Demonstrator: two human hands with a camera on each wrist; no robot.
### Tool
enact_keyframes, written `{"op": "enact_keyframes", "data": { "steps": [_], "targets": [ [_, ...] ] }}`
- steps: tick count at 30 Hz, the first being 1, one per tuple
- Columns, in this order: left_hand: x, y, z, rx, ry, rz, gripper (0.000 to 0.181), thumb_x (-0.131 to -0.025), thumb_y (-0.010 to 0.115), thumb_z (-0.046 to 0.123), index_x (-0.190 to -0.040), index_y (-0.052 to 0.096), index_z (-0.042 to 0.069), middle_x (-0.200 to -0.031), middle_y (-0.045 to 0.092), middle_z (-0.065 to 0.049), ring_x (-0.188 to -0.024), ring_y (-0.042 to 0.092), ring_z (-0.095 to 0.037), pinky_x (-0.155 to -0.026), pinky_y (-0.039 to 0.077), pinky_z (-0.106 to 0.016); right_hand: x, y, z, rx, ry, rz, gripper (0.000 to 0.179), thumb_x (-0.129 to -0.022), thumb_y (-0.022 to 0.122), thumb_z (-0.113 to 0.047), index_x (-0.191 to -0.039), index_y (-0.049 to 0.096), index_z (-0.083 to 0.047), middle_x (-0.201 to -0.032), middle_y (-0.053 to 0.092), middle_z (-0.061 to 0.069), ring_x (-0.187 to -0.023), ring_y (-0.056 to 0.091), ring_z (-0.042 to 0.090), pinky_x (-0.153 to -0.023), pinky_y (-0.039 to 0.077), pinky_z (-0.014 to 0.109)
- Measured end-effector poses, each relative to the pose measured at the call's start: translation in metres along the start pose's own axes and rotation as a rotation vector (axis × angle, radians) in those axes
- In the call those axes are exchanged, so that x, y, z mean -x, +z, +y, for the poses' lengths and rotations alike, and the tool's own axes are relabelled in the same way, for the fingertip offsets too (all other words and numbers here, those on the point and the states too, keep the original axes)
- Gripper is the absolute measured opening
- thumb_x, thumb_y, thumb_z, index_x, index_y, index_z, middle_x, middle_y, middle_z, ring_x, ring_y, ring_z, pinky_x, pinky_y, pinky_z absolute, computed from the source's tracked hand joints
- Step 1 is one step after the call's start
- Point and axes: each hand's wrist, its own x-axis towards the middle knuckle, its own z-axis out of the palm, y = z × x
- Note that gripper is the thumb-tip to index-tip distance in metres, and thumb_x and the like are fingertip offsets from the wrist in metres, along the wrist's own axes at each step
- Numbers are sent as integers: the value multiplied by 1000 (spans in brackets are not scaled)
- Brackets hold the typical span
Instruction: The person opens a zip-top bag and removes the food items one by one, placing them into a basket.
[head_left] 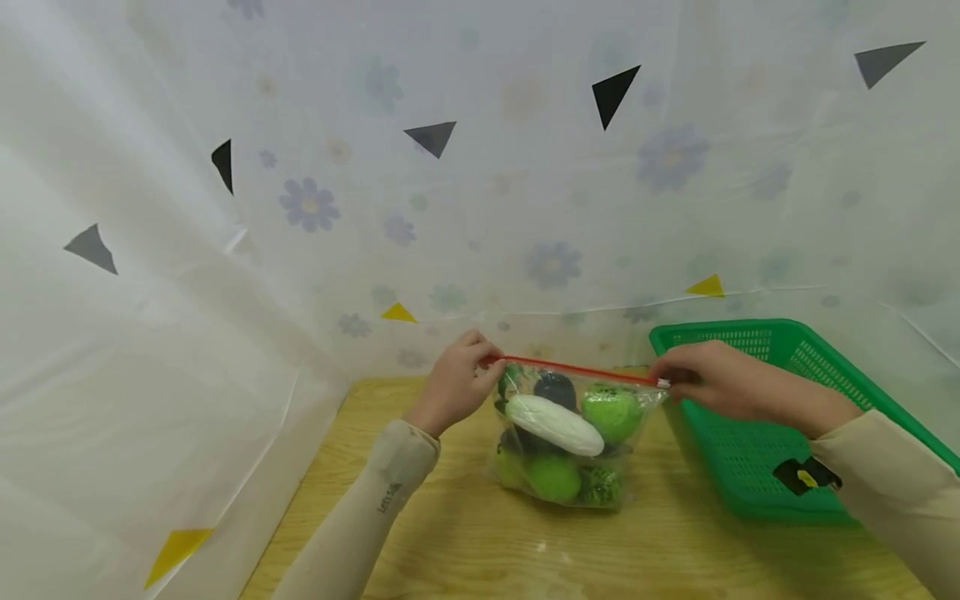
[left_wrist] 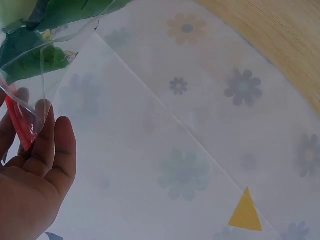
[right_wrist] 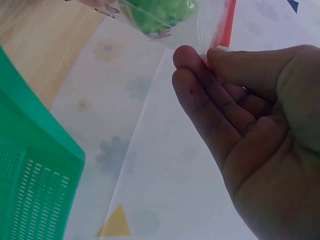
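I watch bag (head_left: 647, 408), lower middle of head frame, stuffed with produce (head_left: 555, 425). Left hand (head_left: 459, 382) pinches zip (head_left: 577, 369) at left end; right hand (head_left: 712, 379) pinches white slider (head_left: 663, 383). Can't tell whether sealed: any gap could spill; slack left pinch could buckle zip.

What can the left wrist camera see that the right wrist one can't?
Only the left wrist view shows the left hand, holding one end of the bag's red strip.

Only the right wrist view shows the right hand, pinching the other end, and the green basket.

Both show the clear bag, flowery sheet, wooden table and a yellow triangle.
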Motion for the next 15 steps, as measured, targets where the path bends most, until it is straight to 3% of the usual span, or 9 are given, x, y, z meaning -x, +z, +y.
{"op": "enact_keyframes", "data": {
  "steps": [6,13,15],
  "targets": [
    [-4,0,6,-81,48,-47,18,-101,59,32,-103,72,20,-100,60,6,-80,55,-9,-71,50,-28,6,3,2,5,-5,18,25,-96,67,-6,-118,71,-18,-109,69,-6,-90,65,3,-70,55,25],
    [-14,2,15,-220,140,-143,27,-100,54,31,-115,74,22,-110,70,5,-99,64,-14,-83,54,-36,8,6,1,-13,16,23,26,-95,66,-5,-119,71,-15,-105,70,-5,-84,63,-1,-67,54,24],
    [-18,4,20,-224,152,-172,28,-100,54,32,-117,74,22,-113,71,5,-101,65,-14,-84,54,-36,8,7,1,-12,16,33,26,-95,67,-4,-118,71,-15,-104,70,-5,-83,63,-2,-67,54,24]
  ]
}}
